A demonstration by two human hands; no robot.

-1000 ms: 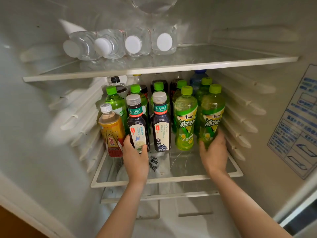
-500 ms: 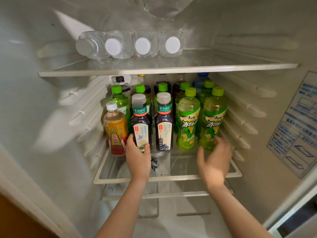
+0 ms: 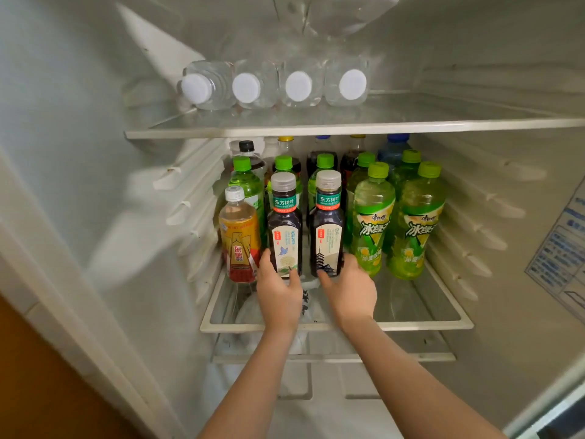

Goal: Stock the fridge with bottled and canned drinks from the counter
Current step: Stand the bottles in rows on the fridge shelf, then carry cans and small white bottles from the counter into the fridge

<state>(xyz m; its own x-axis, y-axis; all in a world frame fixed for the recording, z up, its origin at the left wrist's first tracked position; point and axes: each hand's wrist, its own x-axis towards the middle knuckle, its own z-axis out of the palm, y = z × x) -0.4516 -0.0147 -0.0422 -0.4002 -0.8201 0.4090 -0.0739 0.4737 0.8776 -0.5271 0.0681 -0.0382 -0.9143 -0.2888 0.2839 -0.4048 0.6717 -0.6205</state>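
Start at the left of the middle shelf (image 3: 411, 325). The yellow-labelled bottle (image 3: 238, 236) stands upright at the front corner, and nothing touches it. Just to its right, your left grip (image 3: 278, 296) is clamped round the foot of the left dark tea bottle (image 3: 285, 226), the same hold it had a second ago.

The change comes next. Your right grip (image 3: 351, 289) has let go of the outer green tea bottle (image 3: 418, 229) and crossed over to the right dark tea bottle (image 3: 327, 226), where it now clasps the base. Both dark bottles stand upright in the front row, close together.

Further right, the inner green tea bottle (image 3: 373, 223) and the outer one stand free, side by side, so that pair looks placed. More rows fill the shelf behind. Above, the water bottles (image 3: 272, 85) lie on the upper shelf (image 3: 348, 129), caps toward you.

My reading is that you are squaring up the front row, probably easing the two tea bottles into line. The counter is out of view, so I cannot tell how much is left to bring.
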